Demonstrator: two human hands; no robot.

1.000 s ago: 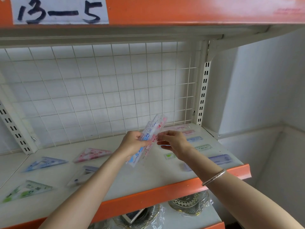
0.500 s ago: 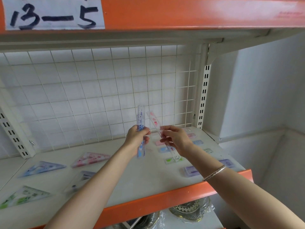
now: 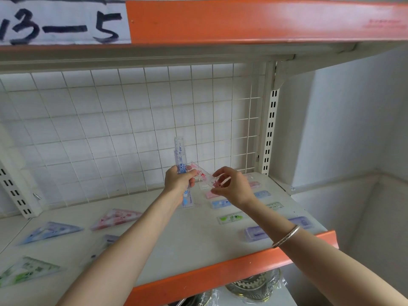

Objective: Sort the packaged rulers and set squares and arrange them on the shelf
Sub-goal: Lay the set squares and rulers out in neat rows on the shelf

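My left hand (image 3: 180, 181) grips a packaged blue ruler (image 3: 180, 154) that stands upright above the shelf (image 3: 198, 239). A packaged pink ruler (image 3: 202, 173) slants from my left thumb down to my right hand (image 3: 231, 186), whose fingertips pinch its lower end. On the shelf's right side lie several packaged rulers in a row: pink (image 3: 210, 194), blue (image 3: 220, 203), green (image 3: 230, 218) and purple (image 3: 257, 233). On the left side lie set squares: pink (image 3: 116, 218), blue (image 3: 51, 231), green (image 3: 26, 269), and a purple one (image 3: 108, 239) partly hidden by my left forearm.
A white wire grid (image 3: 132, 129) backs the shelf, with slotted uprights at right (image 3: 270, 131) and left (image 3: 15, 193). The orange shelf edge above (image 3: 242, 21) carries a paper label reading 13-5 (image 3: 61, 23). Plastic-wrapped goods (image 3: 254, 283) sit on the shelf below. A white wall (image 3: 353, 129) closes the right.
The two rulers, held together as one bundle a second ago, are now apart. The blue one stands upright in my left hand; the pink one has tilted lower toward my right hand.
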